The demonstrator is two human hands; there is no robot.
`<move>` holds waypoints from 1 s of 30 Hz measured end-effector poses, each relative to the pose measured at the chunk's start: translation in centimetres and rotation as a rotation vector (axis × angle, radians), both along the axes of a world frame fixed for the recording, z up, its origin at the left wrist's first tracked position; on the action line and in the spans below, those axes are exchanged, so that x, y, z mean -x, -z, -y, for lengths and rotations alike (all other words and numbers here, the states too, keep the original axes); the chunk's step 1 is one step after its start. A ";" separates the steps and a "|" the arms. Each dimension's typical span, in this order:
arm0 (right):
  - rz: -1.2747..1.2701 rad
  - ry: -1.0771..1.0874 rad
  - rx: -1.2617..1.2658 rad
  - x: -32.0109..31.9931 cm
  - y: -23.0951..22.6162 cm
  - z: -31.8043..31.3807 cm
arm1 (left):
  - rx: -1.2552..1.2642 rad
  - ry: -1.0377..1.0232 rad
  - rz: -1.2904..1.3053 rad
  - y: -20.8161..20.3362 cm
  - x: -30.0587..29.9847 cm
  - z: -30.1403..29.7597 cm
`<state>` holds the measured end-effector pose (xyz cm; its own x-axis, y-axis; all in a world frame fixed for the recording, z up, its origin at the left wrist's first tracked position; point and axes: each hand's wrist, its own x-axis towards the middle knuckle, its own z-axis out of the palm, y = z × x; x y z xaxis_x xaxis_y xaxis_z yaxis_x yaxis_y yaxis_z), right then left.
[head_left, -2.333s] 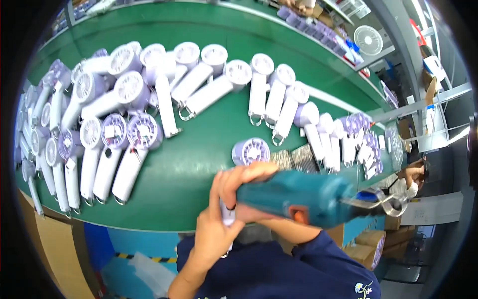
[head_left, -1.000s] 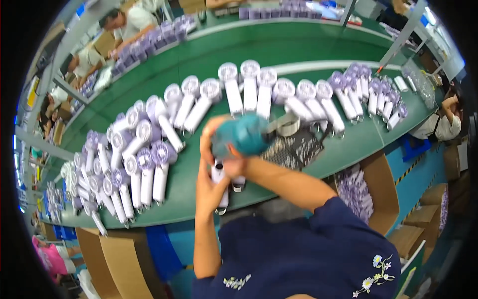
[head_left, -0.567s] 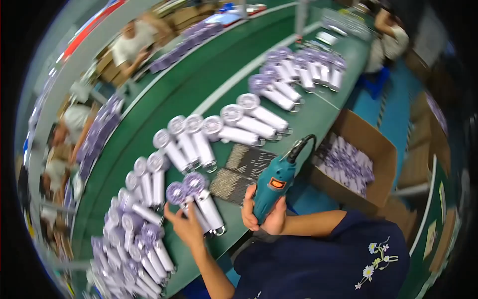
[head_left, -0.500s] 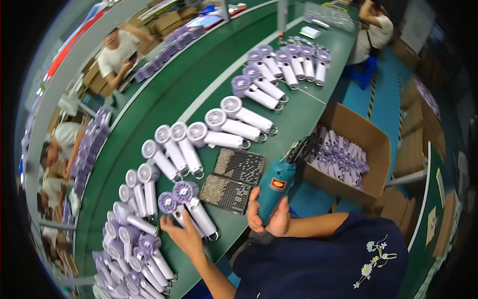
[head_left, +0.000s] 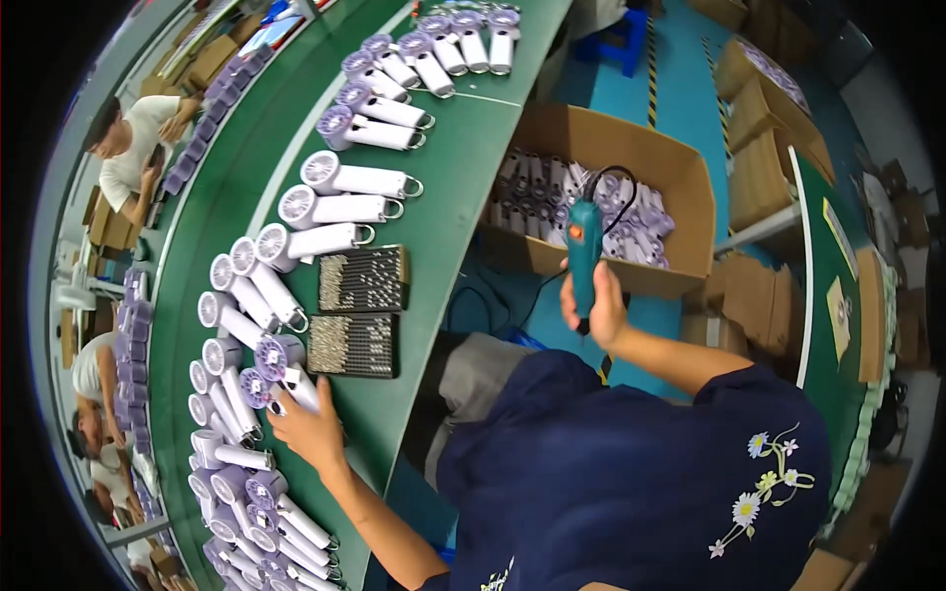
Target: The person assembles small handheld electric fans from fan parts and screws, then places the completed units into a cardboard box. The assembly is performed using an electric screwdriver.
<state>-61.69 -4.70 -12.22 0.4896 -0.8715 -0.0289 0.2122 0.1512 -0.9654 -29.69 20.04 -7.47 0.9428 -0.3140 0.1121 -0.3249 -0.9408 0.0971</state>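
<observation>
My right hand (head_left: 603,307) grips a teal electric screwdriver (head_left: 584,254) upright, bit end down, off the table's edge and in front of the cardboard box. A black cord loops from its top. My left hand (head_left: 313,429) is closed around the white handle of a handheld fan (head_left: 300,386) lying on the green table. This fan has a purple round head, and a second purple fan head (head_left: 255,388) lies right beside it. My fingers partly cover both fans. Just beyond that hand lie two black screw trays, a nearer tray (head_left: 379,347) and a farther tray (head_left: 382,278), both holding small screws.
White-and-purple fans (head_left: 355,180) lie in rows along the green table (head_left: 448,197), with a pile (head_left: 258,532) at the near left. A cardboard box (head_left: 680,167) full of fans stands right of the table. Several people sit across the line at left, one person (head_left: 138,148) farthest up.
The view has swung to the right. My right hand has carried the screwdriver away from the table's edge. My left hand, spread before, has closed on a fan.
</observation>
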 end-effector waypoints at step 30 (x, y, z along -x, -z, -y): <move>-0.532 0.817 -0.802 18.3 21.7 -17.5 | 0.663 1.128 -0.344 3.6 20.5 31.9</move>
<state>-80.03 12.77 -33.89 -0.4175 -0.5599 -0.7157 0.1341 0.7411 -0.6579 -50.15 -11.86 -11.11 0.2204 -0.9083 0.3555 -0.7498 0.0754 0.6574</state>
